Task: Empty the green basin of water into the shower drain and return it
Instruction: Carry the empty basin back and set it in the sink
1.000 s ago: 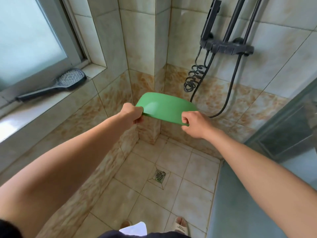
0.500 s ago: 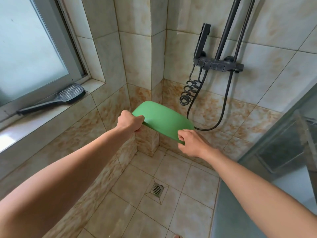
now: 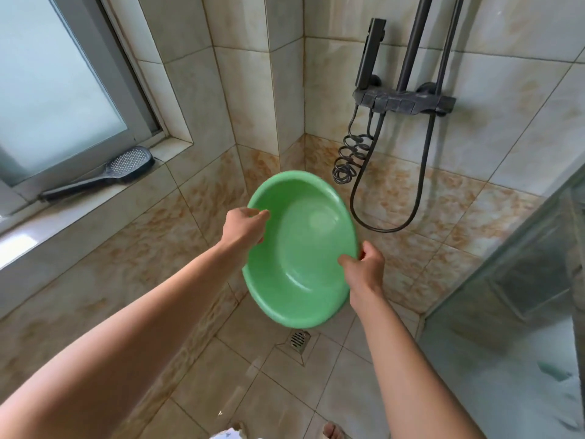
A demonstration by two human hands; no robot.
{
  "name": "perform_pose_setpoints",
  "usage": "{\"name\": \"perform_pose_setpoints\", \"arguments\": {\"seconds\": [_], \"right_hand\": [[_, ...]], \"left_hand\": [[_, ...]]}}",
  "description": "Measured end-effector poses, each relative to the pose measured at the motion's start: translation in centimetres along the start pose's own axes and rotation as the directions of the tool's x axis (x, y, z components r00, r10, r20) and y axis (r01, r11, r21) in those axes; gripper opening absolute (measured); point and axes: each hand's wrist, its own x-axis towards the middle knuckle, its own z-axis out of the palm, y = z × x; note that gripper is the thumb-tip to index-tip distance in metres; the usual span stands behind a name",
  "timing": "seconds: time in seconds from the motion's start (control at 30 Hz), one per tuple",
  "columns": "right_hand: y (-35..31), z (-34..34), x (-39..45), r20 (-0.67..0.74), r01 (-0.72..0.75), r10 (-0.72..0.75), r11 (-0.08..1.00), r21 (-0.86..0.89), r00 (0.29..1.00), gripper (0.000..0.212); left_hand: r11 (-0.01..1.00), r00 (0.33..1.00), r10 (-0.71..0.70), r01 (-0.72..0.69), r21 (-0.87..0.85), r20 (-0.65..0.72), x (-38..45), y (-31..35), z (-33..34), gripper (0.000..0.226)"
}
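I hold the green basin in the air over the shower floor, its open inside turned toward me and tilted. No water shows inside it, only a wet sheen. My left hand grips the left rim, and my right hand grips the right rim. The square metal drain sits in the tiled floor just below the basin's lower edge.
A black shower mixer with a coiled hose hangs on the far wall. A black hand shower head lies on the window sill at left. A glass partition stands at right. My toes show at the bottom.
The basin has turned from bottom-up, tipped away from me, to its open inside facing me. Both hands stay on the rim and have come lower in view.
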Motion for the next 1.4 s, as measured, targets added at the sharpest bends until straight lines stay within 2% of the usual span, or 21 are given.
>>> {"name": "perform_pose_setpoints", "arguments": {"seconds": [0.03,0.1,0.17,0.23,0.37,0.47,0.53,0.6,0.7,0.77,0.87,1.1,1.4], "right_hand": [[0.3,-0.3,-0.2,-0.028,-0.119,0.124,0.984,0.133,0.992,0.029],[0.7,-1.1,-0.5,-0.026,-0.277,0.313,0.875,0.398,0.949,0.028],[0.8,-1.9,-0.8,0.046,-0.372,0.424,0.732,0.571,0.904,0.036],[0.9,-2.7,-1.3,0.158,-0.453,0.477,0.603,0.657,0.864,0.039],[1.5,-3.7,-2.8,0.181,-0.441,0.504,0.461,0.770,0.844,0.034],[1.8,-3.3,-4.5,0.157,-0.397,0.526,0.383,0.834,0.836,0.036],[1.5,-2.8,-6.0,0.150,-0.390,0.549,0.350,0.852,0.822,0.031],[1.8,-2.2,-7.8,0.128,-0.365,0.565,0.328,0.871,0.815,0.027],[2.9,-2.6,-10.4,0.100,-0.350,0.605,0.310,0.884,0.790,0.019],[3.8,-3.1,-12.2,0.061,-0.324,0.636,0.306,0.895,0.769,0.016],[5.6,-4.0,-15.4,0.016,-0.293,0.687,0.288,0.912,0.726,0.019],[8.3,-5.4,-21.3,-0.025,-0.254,0.760,0.248,0.935,0.650,0.021],[13.9,-7.1,-27.9,0.001,-0.254,0.869,0.144,0.956,0.495,0.025]], "left_hand": [[0.999,1.000,-0.021,0.021,0.028,0.013,-0.1,-0.9,0.2,0.009],[0.994,0.998,-0.056,0.053,0.095,0.026,-0.2,-2.3,0.2,0.012],[0.992,0.998,-0.058,0.054,0.118,0.035,-0.1,-3.3,0.0,0.010],[0.991,0.999,-0.018,0.014,0.131,0.031,0.3,-3.9,-0.3,0.018],[0.981,0.997,0.010,-0.025,0.192,0.081,1.0,-4.6,-0.8,0.009],[0.964,0.975,-0.133,0.086,0.253,0.178,1.1,-6.2,-1.8,0.037],[0.963,0.923,-0.236,0.180,0.202,0.303,0.9,-7.2,-2.1,0.046],[0.957,0.864,-0.289,0.269,0.106,0.413,0.6,-8.1,-2.3,0.040],[0.958,0.839,-0.248,0.288,-0.007,0.484,0.3,-7.8,-2.5,0.018],[0.949,0.814,-0.245,0.312,-0.041,0.527,0.6,-7.4,-2.6,0.024],[0.944,0.728,-0.287,0.324,0.056,0.623,0.2,-7.7,-2.5,0.032],[0.920,0.550,-0.387,0.178,0.349,0.740,-1.7,-11.0,-1.6,0.022],[0.843,0.496,-0.486,0.048,0.536,0.720,-4.8,-15.9,0.6,0.019]]}}
